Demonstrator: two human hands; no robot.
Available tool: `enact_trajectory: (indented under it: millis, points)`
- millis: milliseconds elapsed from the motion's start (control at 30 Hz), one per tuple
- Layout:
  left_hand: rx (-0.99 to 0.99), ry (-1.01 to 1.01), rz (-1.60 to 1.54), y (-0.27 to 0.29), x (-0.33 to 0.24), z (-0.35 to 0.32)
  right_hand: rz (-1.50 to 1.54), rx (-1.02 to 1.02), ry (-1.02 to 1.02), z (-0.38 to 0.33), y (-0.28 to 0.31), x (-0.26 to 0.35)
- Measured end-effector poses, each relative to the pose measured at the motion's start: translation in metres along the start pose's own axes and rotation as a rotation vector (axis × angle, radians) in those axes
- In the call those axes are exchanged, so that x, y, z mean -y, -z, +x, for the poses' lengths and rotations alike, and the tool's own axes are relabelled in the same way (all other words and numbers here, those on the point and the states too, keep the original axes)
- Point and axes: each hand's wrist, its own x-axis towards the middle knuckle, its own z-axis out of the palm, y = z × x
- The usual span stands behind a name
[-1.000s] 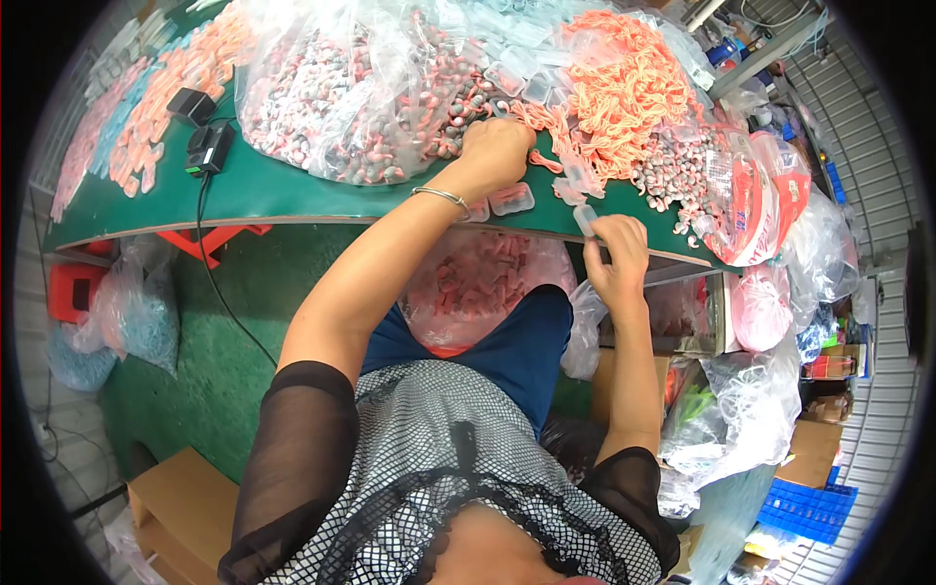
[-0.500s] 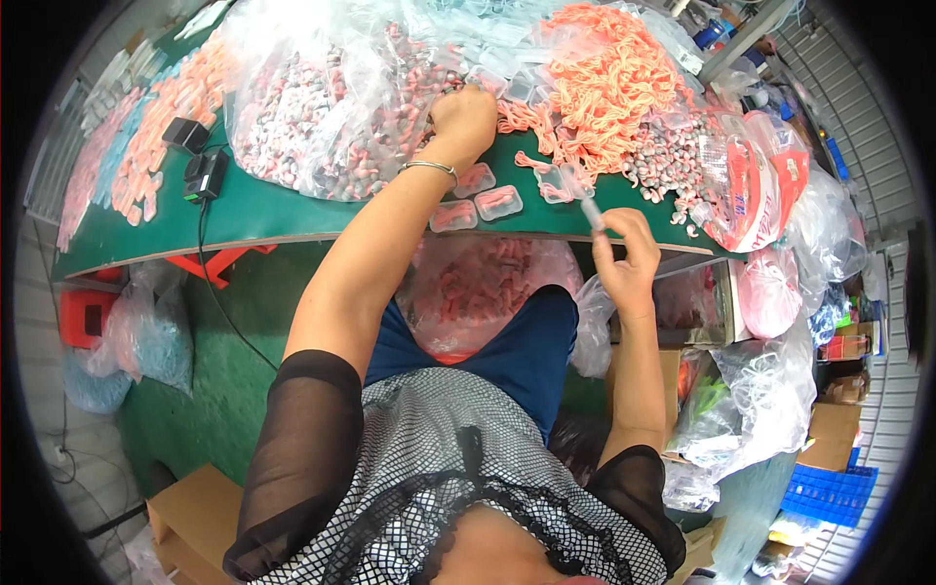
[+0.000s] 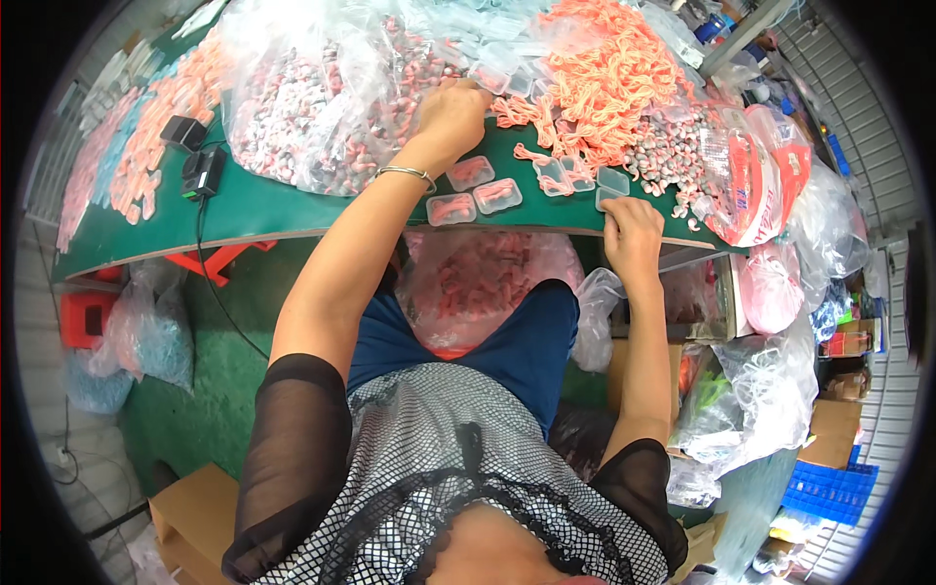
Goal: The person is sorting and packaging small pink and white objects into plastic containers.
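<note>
My left hand (image 3: 451, 115) reaches over the table to the edge of a heap of small pink and grey pieces (image 3: 327, 117). Its fingers are curled, and their tips and anything in them are hidden. At the table's front edge, my right hand (image 3: 634, 232) pinches the near side of an opened clear plastic case (image 3: 612, 181), which appears to contain nothing. Left of that case lies another open case (image 3: 554, 177) with orange cord inside. Between my hands rest several small clear cases (image 3: 498, 195) with pink-orange contents.
Orange cord bundles (image 3: 614, 83) are heaped at the back right, beside more pink-grey pieces (image 3: 663, 151) and a red-white bag (image 3: 756, 180). Black boxes (image 3: 202, 174) with a cable sit on the left. A clear bag of pink pieces (image 3: 487, 283) hangs below the table edge.
My right hand has brought the clear case down to the table edge; it was tilted edge-on and now shows opened out. My left hand has shifted slightly left, staying by the heap.
</note>
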Motion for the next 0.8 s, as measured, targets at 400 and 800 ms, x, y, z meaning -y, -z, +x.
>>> enact_trajectory:
  millis: [400,800]
  points:
    - [0.208,-0.007,0.322,0.032,-0.006,-0.013,0.132,-0.067,-0.045,-0.003,-0.008,-0.005]
    - [0.134,0.148,-0.896,0.010,-0.002,-0.017,0.220,-0.105,-0.139,-0.006,0.005,-0.022]
